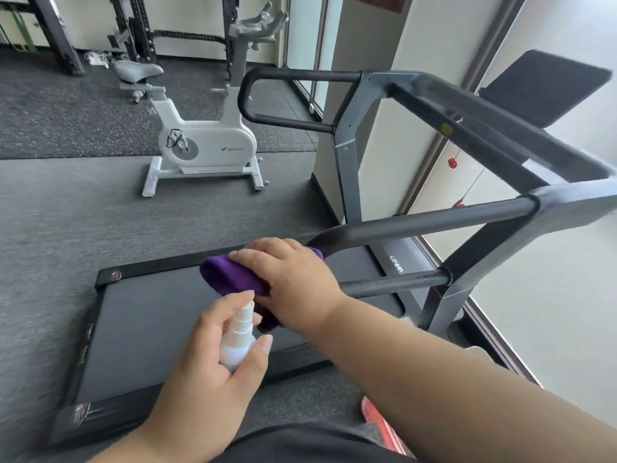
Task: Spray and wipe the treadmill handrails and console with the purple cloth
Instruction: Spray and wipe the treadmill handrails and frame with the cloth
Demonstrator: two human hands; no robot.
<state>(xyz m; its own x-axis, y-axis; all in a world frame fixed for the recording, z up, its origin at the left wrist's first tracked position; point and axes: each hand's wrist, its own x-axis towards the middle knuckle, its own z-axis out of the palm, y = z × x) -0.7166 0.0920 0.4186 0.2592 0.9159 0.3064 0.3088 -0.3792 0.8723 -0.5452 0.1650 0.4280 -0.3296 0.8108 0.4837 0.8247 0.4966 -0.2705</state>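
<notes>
I read "UMAY" in white on the treadmill motor cover. Exercise bike body has a grey logo, too blurred to read.

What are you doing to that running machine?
A person is cleaning a grey treadmill. Their right hand presses a folded purple cloth over the curved end of the near black handrail. Their left hand holds a small white spray bottle just below the cloth, nozzle up, with one of its fingers on top of the pump. The far black handrail and the dark console screen have nothing on them right now.
</notes>
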